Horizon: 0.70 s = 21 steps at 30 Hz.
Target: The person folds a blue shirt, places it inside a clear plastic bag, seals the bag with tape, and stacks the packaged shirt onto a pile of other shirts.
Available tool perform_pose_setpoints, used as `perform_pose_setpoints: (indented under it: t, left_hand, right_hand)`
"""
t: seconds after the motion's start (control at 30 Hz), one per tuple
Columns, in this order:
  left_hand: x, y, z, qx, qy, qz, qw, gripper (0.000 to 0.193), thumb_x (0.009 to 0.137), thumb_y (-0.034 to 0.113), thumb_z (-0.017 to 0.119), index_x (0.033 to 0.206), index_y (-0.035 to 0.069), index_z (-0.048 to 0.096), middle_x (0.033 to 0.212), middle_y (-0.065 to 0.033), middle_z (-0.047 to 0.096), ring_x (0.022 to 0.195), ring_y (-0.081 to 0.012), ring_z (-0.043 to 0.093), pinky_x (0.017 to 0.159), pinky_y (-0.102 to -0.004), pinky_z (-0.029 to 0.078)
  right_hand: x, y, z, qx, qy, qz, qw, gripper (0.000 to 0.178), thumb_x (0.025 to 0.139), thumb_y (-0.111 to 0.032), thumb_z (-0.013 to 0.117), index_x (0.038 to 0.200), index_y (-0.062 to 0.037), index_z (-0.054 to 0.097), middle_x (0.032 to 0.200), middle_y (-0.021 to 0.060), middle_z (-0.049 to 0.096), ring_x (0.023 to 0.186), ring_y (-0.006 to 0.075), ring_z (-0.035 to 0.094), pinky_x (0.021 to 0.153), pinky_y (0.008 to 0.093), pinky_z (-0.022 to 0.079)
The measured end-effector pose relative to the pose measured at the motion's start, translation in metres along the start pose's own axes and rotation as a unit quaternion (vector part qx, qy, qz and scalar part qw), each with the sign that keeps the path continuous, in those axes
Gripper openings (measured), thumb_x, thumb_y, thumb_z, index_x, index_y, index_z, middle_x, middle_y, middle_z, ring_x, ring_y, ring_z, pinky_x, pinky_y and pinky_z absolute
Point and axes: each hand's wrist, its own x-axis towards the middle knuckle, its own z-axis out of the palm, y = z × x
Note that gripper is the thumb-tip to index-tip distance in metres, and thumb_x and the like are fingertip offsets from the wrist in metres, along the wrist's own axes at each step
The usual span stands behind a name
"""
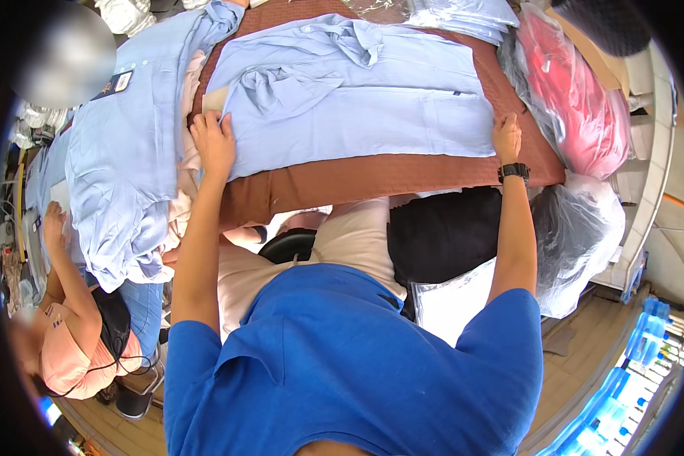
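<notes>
A light-blue shirt (387, 118) lies partly folded along its length on a brown cloth-covered table (311, 182). One sleeve is bunched on top toward the left, and its buttoned front faces up. At the shirt's near left edge, my left hand (214, 143) has its fingers curled on the fabric. A strip of beige card (215, 100) sticks out from under the shirt just beyond that hand. Closed at the shirt's near right corner is my right hand (507, 137), with a black watch on its wrist; the fingertips are partly hidden.
Left of me, more light-blue shirts (121, 144) are piled over pale pink cloth (182, 216). A co-worker (72, 334) sits at the left. Plastic-wrapped red garments (574, 95) and a clear plastic bag (577, 235) stand at the right. Bagged light-blue garments (463, 15) lie at the far edge.
</notes>
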Motion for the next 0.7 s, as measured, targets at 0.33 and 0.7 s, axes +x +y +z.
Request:
perform_pose_setpoints:
  t: [0.33,0.7]
  left_hand:
    - [0.005,-0.005,-0.008,-0.010,-0.013,-0.023,1.000,0.019,0.091,0.017,0.069,0.099,0.004,0.059,0.101,-0.0177,0.054,0.097,-0.0400,0.051,0.087,-0.0496,0.041]
    - [0.011,0.043,-0.020,-0.155,-0.101,0.097,0.978,0.010,0.089,0.005,0.066,0.099,0.004,0.062,0.100,-0.0130,0.055,0.099,-0.0343,0.052,0.088,-0.0440,0.043]
  right_hand:
    - [-0.036,-0.103,0.000,-0.109,0.132,-0.184,0.968,0.027,0.088,-0.022,0.071,0.113,-0.0120,0.065,0.116,0.0152,0.056,0.106,0.0374,0.052,0.086,0.0509,0.045]
    - [-0.114,-0.391,0.015,0.280,-0.060,-0.455,0.843,0.037,0.083,-0.019,0.075,0.115,-0.0049,0.061,0.115,0.0165,0.059,0.098,0.0377,0.062,0.086,0.0470,0.052]
